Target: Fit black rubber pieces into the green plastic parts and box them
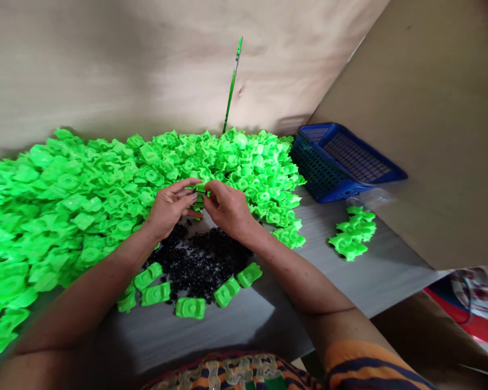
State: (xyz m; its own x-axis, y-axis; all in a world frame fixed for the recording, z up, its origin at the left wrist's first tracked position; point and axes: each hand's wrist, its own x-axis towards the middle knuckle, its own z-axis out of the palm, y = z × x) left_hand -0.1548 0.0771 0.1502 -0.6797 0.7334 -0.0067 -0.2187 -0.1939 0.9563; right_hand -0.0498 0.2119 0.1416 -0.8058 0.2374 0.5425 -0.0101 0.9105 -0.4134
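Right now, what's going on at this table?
A person's left hand and right hand hold a small green part between the fingertips, with something dark at it, too small to tell. Below are scattered black bits, edged by six loose green parts. A big green pile spreads behind and left; a blue basket stands at right.
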